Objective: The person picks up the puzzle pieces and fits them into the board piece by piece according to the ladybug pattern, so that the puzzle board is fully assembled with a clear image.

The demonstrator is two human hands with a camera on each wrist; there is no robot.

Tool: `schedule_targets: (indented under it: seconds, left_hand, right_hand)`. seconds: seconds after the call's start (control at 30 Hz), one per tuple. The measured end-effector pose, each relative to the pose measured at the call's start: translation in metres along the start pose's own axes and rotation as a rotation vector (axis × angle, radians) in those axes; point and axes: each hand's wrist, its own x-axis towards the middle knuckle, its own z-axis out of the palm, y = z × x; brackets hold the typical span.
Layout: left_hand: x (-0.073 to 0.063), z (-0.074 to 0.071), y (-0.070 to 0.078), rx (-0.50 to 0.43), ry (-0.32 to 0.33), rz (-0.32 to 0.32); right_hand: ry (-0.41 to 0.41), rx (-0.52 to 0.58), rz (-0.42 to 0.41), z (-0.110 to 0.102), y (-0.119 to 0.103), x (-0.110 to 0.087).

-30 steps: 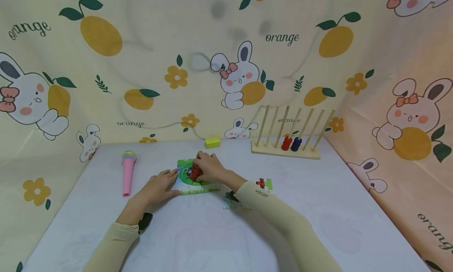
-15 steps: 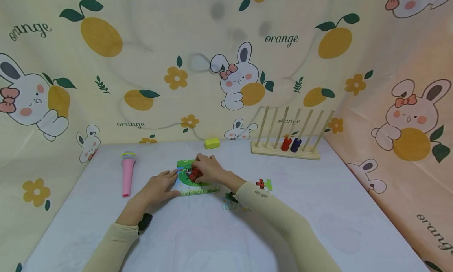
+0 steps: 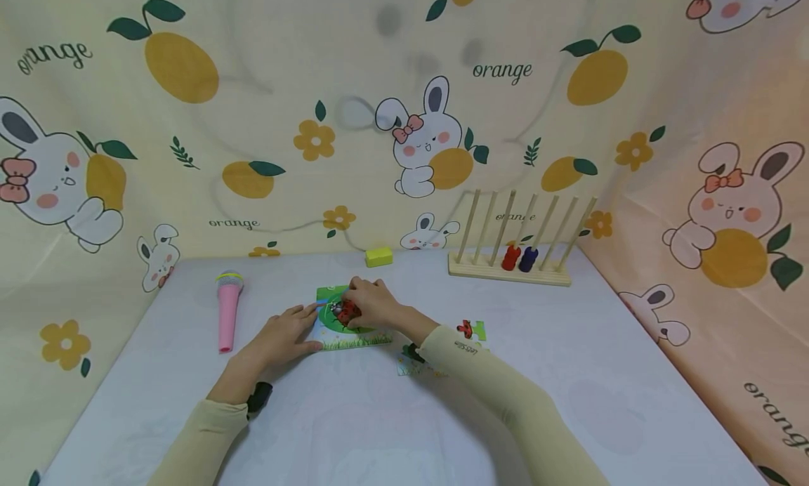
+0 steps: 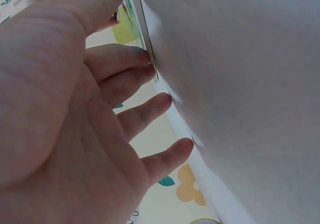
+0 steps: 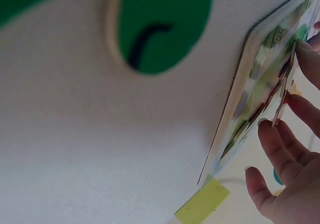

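A ladybug jigsaw board (image 3: 354, 342) lies flat on the white table, its red ladybug picture set in a green oval. From the left, my left hand (image 3: 284, 335) rests against the board's edge, fingers spread and nearly straight; the left wrist view shows the fingertips (image 4: 152, 71) at that edge. My right hand (image 3: 374, 303) reaches over the board and pinches a thin wooden puzzle piece (image 5: 281, 101) between thumb and fingers, low over the picture. In the head view, that hand covers part of the ladybug.
Loose puzzle pieces (image 3: 470, 329) lie right of the board, some partly under the right sleeve. A green piece (image 5: 165, 28) shows close in the right wrist view. Behind stand a yellow block (image 3: 379, 256) and a wooden peg rack (image 3: 505, 270); a pink toy microphone (image 3: 228, 317) lies left.
Almost nothing differs: both hands stay at the board, with the right fingers shifting only very slightly over the ladybug picture.
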Motion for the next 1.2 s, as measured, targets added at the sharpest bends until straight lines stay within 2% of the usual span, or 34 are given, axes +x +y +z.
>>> schedule_targets:
  seconds: [0.23,1.2]
  left_hand:
    - [-0.0008,-0.0001,0.0003,-0.011,-0.003,0.002]
    - [0.0003,-0.0007,0.0011,-0.021,-0.008,-0.012]
  right_hand:
    - [-0.035,0.031,0.000,-0.0003,-0.0002,-0.0020]
    - [-0.063,0.039,-0.010,0.0022,-0.0003,-0.0044]
